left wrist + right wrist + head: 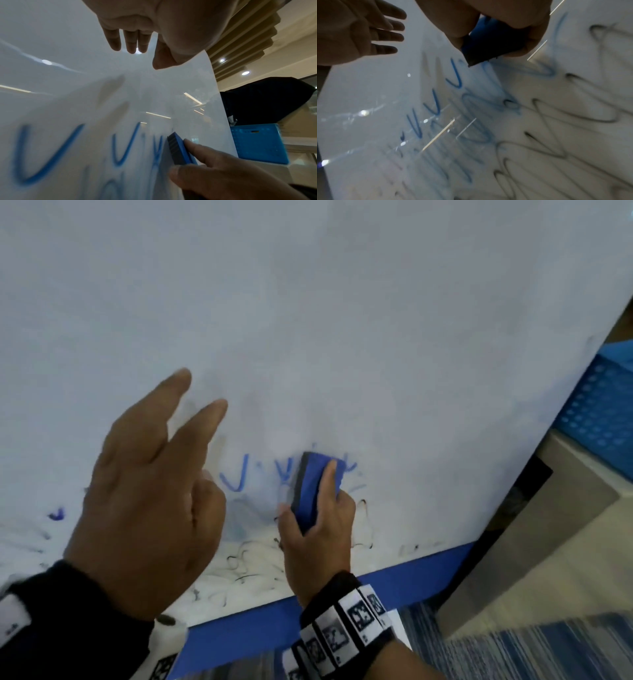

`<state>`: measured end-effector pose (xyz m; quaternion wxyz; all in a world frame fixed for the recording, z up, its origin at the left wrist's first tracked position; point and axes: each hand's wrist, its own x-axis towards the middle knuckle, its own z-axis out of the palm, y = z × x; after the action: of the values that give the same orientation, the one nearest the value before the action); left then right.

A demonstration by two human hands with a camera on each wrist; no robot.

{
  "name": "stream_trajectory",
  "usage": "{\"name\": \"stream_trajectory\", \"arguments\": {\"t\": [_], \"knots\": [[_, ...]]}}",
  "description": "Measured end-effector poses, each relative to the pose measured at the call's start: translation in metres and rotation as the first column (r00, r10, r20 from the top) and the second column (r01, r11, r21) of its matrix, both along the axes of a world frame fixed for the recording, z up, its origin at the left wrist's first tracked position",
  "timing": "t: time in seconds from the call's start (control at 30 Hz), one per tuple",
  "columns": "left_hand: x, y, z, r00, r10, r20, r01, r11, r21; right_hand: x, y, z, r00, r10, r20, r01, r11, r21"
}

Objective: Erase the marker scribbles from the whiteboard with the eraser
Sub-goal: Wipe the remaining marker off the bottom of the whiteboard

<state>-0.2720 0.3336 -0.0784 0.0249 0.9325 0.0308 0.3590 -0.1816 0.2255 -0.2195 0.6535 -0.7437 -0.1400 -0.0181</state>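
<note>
A white whiteboard [342, 320] with a blue bottom edge fills the head view. Blue scribbles [236, 479] cross its lower middle, and black scribbles [246, 563] lie below them. My right hand [317, 529] grips a blue eraser [313, 491] with a dark felt side and presses it against the board over the blue marks. The eraser [180, 150] also shows in the left wrist view beside blue strokes [51, 152]. My left hand [150, 487] hovers with fingers spread just left of the eraser, holding nothing. The right wrist view shows the eraser [488, 46] over blue and black scribbles [556, 128].
A blue perforated crate [603, 412] stands to the right beyond the board's edge, on a grey box or cabinet [555, 542]. Striped blue carpet [513, 652] lies below. A dark-clothed person [267, 100] shows behind the board in the left wrist view.
</note>
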Motion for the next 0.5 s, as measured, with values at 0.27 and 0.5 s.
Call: {"name": "stream_trajectory", "arguments": {"t": [0.27,0.5], "knots": [[-0.067,0.027,-0.047,0.990,0.041,-0.138,-0.066,0.981,-0.181,0.043,-0.048,0.011,0.933,0.031,0.358,0.082,0.951,-0.297],[-0.102,0.029,-0.097,0.964,0.049,-0.263,-0.146,0.921,-0.361,0.076,-0.111,-0.012,0.836,0.256,0.485,0.237,0.629,-0.740]]}}
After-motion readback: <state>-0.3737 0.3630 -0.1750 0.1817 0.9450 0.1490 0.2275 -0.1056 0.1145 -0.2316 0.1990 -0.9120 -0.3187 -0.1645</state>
